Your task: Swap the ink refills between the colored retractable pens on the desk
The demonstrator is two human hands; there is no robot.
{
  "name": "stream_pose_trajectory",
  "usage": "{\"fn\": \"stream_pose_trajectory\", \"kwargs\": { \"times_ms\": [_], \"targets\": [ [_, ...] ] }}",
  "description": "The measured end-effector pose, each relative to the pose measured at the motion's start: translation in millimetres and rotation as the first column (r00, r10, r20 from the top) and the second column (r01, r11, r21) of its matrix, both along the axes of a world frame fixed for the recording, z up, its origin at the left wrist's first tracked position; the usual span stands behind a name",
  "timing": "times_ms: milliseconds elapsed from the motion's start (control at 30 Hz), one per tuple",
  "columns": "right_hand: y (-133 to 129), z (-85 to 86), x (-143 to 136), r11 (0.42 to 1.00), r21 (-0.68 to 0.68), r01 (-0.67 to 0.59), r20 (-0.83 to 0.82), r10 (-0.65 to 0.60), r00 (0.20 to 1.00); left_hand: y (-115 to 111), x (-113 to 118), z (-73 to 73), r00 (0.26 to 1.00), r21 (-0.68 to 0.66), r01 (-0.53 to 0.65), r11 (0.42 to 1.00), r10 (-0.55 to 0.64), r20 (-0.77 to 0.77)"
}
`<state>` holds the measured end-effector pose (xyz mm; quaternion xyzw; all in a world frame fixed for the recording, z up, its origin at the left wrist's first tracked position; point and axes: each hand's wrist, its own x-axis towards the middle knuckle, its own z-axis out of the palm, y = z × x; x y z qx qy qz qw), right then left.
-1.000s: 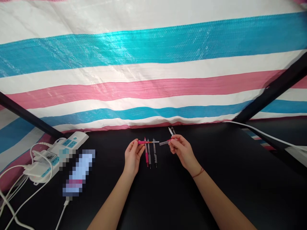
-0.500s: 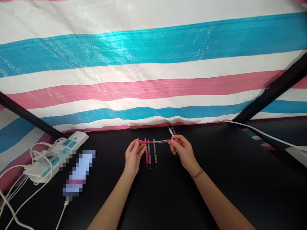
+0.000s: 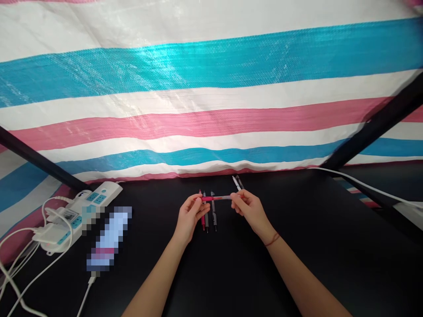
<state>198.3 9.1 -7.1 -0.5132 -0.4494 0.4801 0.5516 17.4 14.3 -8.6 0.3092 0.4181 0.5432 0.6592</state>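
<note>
A pen with a red end and a clear section (image 3: 222, 198) is held level above the table between my two hands. My left hand (image 3: 189, 215) pinches its red end with thumb and fingers. At the clear end, my right hand (image 3: 250, 208) is closed on it, and the fingers hide the tip. Below the left fingers lie a red pen (image 3: 203, 223) and a grey pen (image 3: 207, 223), side by side. A dark pen with a clear upper part (image 3: 214, 215) lies just right of them. Behind my right hand are a white pen (image 3: 235, 182) and a black pen (image 3: 239, 180), partly covered.
On the left of the black table (image 3: 211, 273) stand a white power strip (image 3: 110, 191) with plugged-in cables and a blurred-out phone (image 3: 110, 237) on a charging cord. Striped sheeting (image 3: 211, 123) hangs behind, between black frame bars (image 3: 373, 127).
My hands have come closer together, the left moving right. The held pen now spans a shorter length, its red and clear parts slid into each other.
</note>
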Motion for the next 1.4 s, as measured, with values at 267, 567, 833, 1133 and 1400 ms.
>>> {"fn": "stream_pose_trajectory", "kwargs": {
  "times_ms": [267, 567, 833, 1133, 1400],
  "targets": [
    [1.3, -0.2, 2.2, 0.997, 0.042, -0.059, -0.079, 0.063, 0.995, 2.8, -1.6, -0.8, 0.996, -0.024, -0.078, 0.997, 0.079, 0.031],
    [1.5, -1.3, 7.3, 0.997, 0.052, -0.051, 0.033, 0.049, 0.998, 2.4, -1.6, -0.7, 0.997, -0.020, -0.076, 0.997, 0.077, 0.030],
    [-0.3, -1.5, 5.6, 0.993, 0.053, -0.106, 0.090, 0.101, 0.991, 2.6, -2.1, 0.7, 0.996, -0.017, -0.085, 0.996, 0.085, 0.016],
    [-3.5, 1.3, 2.6, 0.988, 0.063, -0.143, 0.180, 0.130, 0.975, 2.3, -1.5, 1.1, 0.995, -0.023, -0.096, 0.995, 0.097, 0.032],
    [-3.2, -1.3, 3.8, 0.984, 0.079, -0.159, 0.112, 0.149, 0.982, 2.1, -2.4, -1.0, 0.994, -0.011, -0.091, 0.996, 0.091, 0.053]
  ]
}}
